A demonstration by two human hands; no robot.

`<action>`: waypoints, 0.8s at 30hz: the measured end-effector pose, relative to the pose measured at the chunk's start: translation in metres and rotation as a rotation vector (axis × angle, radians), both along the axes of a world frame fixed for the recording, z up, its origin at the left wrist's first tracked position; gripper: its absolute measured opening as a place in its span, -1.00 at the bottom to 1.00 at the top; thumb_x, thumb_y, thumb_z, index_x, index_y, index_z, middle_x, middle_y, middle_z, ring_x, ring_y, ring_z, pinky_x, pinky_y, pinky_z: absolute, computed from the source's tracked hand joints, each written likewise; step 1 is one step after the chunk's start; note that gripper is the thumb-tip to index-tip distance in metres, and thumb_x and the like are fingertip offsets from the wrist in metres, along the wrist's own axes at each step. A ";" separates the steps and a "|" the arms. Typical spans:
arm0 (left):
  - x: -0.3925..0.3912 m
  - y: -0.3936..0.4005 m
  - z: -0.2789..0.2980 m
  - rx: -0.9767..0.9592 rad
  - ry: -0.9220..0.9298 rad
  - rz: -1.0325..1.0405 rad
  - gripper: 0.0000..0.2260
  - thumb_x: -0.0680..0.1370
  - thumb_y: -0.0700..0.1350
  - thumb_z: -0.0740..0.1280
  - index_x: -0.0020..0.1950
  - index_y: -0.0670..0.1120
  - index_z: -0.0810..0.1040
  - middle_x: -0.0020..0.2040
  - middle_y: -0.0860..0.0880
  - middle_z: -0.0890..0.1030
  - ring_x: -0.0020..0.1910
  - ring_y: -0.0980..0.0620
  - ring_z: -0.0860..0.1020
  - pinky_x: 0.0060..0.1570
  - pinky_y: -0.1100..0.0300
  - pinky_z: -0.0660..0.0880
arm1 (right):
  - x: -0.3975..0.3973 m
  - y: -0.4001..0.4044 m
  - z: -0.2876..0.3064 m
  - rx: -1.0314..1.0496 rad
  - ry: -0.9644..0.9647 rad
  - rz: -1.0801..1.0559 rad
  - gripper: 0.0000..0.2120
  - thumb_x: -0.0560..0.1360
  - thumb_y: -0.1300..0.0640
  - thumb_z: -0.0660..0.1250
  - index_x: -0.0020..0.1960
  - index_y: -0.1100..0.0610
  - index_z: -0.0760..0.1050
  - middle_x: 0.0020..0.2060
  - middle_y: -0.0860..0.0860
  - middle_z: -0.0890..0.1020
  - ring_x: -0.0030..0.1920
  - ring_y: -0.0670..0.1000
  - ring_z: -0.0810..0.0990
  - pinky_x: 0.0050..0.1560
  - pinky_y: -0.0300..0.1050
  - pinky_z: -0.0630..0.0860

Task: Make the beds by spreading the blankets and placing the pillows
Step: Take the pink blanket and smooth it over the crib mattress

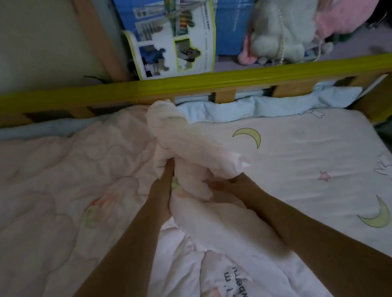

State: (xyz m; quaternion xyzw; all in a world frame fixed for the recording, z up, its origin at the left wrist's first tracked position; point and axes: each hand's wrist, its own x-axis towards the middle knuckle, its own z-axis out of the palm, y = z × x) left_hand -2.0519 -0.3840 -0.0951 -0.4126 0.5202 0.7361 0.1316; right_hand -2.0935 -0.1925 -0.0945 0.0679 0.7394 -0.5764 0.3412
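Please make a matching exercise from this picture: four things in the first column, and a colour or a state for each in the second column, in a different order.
Column one:
1. bed rail
2. blanket
3. sheet
4. plush toy

Column two:
A. printed with moons and stars
B. bunched up in the grip of both hands
C. yellow-green on top
D. grey-white, lying beyond the rail

The left hand and right hand both close on the pink folds.

Pairs: 1-C, 2-B, 3-A, 4-D
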 end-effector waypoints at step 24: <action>-0.028 0.075 0.068 -1.069 0.380 -1.150 -0.43 0.53 0.15 0.30 0.48 0.00 0.25 0.40 -0.09 0.34 0.35 -0.14 0.32 0.33 0.01 0.32 | -0.003 0.094 0.072 0.927 0.542 -0.497 -0.67 0.60 0.24 0.09 0.34 0.14 0.40 0.15 0.26 0.58 0.14 0.30 0.53 0.12 0.05 0.44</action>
